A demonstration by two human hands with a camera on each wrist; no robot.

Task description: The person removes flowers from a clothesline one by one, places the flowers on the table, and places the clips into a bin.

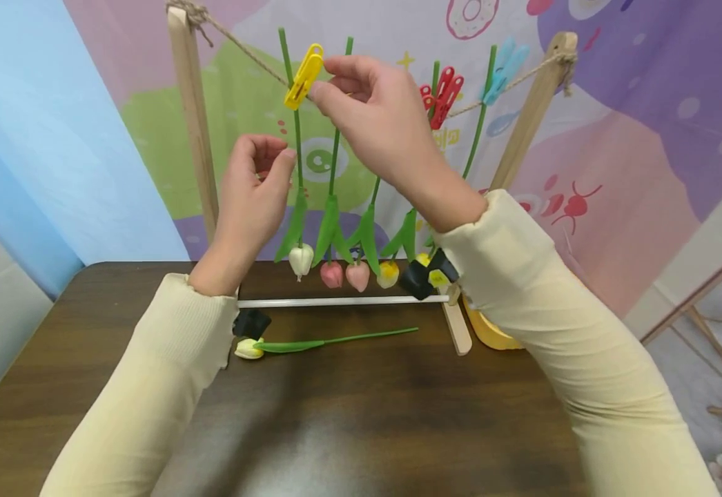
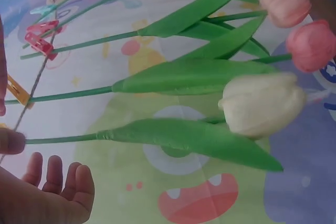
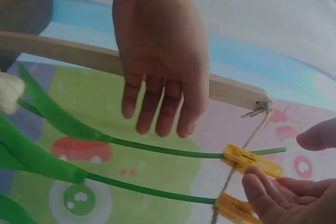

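1. Tulip point(image 1: 299, 210), white-bloomed, hangs upside down from the twine point(image 1: 246, 53), its stem gripped by a yellow clothespin point(image 1: 304, 77) at the left end of the row
2. It looks artificial and should handle as light, with a springy stem, soft leaves and a bloom that could dent if squeezed; the stem just below the clothespin seems the best place to take hold
3. Its long axis runs close to upright in the head view, the cut end pointing up and leaning slightly left, the bloom pointing down
4. The right hand point(image 1: 382, 114) is beside the clothespin, thumb and forefinger spread with a gap between them; whether a fingertip touches it I cannot tell
5. The left hand point(image 1: 255, 186) hovers left of the stem, fingers loosely bent and pinching nothing that shows; contact with the stem cannot be told
6. Just right hangs a pink tulip point(image 1: 331, 275) from a second yellow clothespin point(image 3: 236, 208), with red clothespins point(image 1: 443, 103) and a blue clothespin point(image 1: 506, 72) farther along
7. Wooden posts point(image 1: 190, 96) carry the twine; below are a white rod point(image 1: 342, 301) and, lying sideways on the brown table point(image 1: 336, 428), a loose tulip point(image 1: 293, 346) with a pale yellow bloom
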